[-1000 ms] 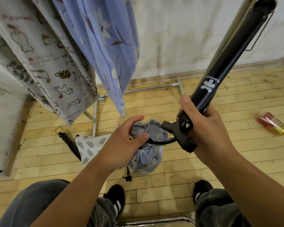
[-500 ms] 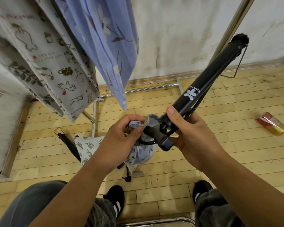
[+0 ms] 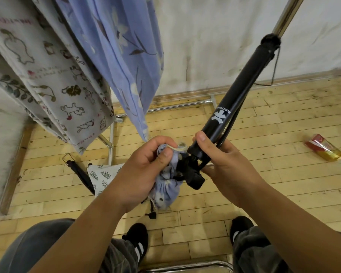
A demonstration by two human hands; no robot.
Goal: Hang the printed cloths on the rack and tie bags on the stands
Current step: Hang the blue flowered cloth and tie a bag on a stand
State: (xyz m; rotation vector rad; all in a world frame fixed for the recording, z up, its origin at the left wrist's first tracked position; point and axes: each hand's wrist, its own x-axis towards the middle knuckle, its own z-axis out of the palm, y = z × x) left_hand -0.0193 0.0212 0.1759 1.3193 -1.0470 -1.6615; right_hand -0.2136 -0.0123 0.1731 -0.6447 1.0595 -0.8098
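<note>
My right hand (image 3: 222, 164) grips the lower end of a black folded stand (image 3: 236, 99) that slants up to the right. My left hand (image 3: 144, 170) pinches the mouth and drawstring of a small blue floral bag (image 3: 166, 191) right beside the stand's black clamp. The bag hangs below my left fingers. A blue floral cloth (image 3: 118, 52) and a cream cloth with animal prints (image 3: 53, 83) hang on the rack at the upper left.
A leaf-print bag (image 3: 101, 177) tied to another black stand lies on the wooden floor at left. The chrome rack base (image 3: 177, 106) runs along the wall. A red and yellow packet (image 3: 324, 147) lies at right. My shoes are at the bottom.
The stand has swung down and its lower end has come toward my left hand. My left hand has closed on the bag's mouth and brought it against the clamp.
</note>
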